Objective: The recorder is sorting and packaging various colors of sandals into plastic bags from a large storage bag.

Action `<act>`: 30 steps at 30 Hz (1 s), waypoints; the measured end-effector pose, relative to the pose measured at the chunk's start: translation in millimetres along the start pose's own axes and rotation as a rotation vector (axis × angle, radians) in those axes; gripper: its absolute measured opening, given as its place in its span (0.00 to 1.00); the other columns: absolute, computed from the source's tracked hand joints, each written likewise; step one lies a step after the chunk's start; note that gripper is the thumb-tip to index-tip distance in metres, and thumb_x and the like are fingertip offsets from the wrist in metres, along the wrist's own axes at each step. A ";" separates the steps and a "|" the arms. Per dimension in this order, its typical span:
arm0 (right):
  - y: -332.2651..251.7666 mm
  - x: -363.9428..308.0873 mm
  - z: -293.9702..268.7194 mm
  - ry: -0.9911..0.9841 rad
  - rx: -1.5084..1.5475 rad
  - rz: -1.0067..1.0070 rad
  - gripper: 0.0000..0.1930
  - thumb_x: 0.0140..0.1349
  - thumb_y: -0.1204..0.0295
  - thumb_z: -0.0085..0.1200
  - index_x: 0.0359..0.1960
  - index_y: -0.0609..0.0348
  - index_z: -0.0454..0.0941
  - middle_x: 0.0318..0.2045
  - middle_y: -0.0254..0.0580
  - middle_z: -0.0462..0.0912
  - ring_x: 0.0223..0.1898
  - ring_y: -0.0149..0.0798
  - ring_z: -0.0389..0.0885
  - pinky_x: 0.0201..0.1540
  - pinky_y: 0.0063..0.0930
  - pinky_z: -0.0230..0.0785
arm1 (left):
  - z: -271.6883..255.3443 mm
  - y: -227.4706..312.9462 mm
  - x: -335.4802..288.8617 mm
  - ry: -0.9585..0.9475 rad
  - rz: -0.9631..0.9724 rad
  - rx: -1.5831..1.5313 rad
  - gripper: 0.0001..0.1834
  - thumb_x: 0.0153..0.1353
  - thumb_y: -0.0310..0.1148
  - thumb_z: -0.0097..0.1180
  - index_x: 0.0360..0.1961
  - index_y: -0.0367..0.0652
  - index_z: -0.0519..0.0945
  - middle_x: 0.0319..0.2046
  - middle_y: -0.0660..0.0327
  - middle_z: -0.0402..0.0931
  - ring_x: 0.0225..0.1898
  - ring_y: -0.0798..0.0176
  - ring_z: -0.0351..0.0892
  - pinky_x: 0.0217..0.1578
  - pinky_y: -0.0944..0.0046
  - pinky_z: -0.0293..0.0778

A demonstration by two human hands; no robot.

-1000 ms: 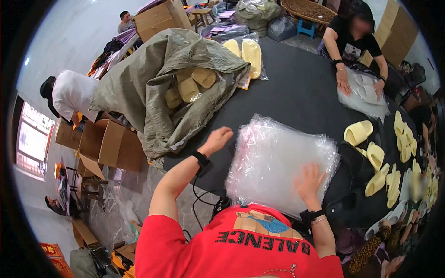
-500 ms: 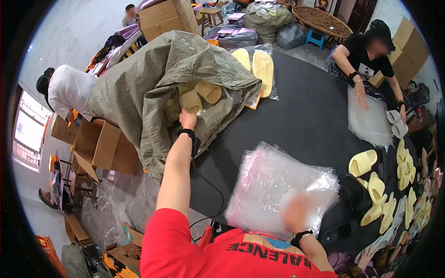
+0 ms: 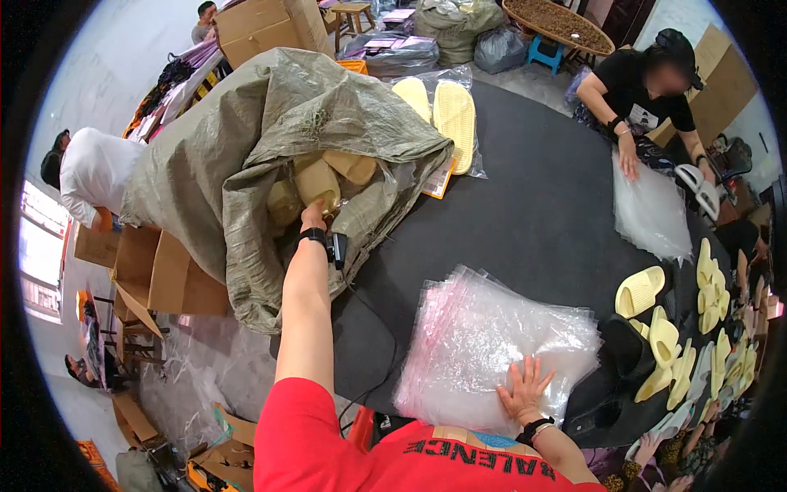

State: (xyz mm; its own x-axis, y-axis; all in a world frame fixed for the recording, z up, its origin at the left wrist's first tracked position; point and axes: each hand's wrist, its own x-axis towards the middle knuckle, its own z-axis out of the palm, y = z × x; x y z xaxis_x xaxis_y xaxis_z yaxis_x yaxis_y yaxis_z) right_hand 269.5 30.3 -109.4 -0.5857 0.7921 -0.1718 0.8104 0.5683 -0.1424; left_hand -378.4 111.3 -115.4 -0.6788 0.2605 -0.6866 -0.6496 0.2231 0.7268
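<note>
A big grey-green woven sack (image 3: 205, 156) lies on the dark table, its mouth gaping toward me, with several tan-yellow slippers inside. My left hand (image 3: 314, 216) reaches into that mouth, its fingers closed at the lower end of a slipper (image 3: 316, 182); the fingertips are partly hidden. To the right, a stack of clear plastic bags (image 3: 467, 353) with pinkish edges lies on the table near me. My right hand (image 3: 525, 390) rests flat on the stack's near right part, fingers spread. Beyond the sack's mouth is a bagged pair of yellow slippers (image 3: 455, 123).
Across the black table (image 3: 525, 197), a co-worker (image 3: 656, 90) handles another bag stack (image 3: 652, 209) and a pale slipper pair. Loose yellow slippers (image 3: 639, 292) line the right side. Left of the table stands an open cardboard box (image 3: 184, 275). A black cable (image 3: 385, 332) runs near my left arm.
The view has shifted slightly. My right hand, blurred before, now lies still and spread on the bags. My left hand stays at the slipper in the sack. The co-worker's hand is lower on their bags.
</note>
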 end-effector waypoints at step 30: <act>5.9 -7.6 2.5 0.097 0.106 -0.058 0.32 0.54 0.49 0.46 0.60 0.49 0.62 0.65 0.49 0.49 0.68 0.53 0.36 0.58 0.69 0.15 | -45.0 -95.8 -339.9 -0.931 -0.009 -0.500 0.26 0.56 0.27 0.53 0.57 0.45 0.64 0.52 0.62 0.70 0.49 0.62 0.72 0.44 0.60 0.70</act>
State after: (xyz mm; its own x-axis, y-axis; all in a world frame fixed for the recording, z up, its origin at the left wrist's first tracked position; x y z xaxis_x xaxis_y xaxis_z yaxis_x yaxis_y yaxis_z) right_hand 278.7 27.0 -111.4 -0.6231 0.7793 -0.0665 0.7661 0.5911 -0.2523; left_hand -100.9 -40.9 47.6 -0.2801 0.9259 -0.2533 -0.8642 -0.1284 0.4865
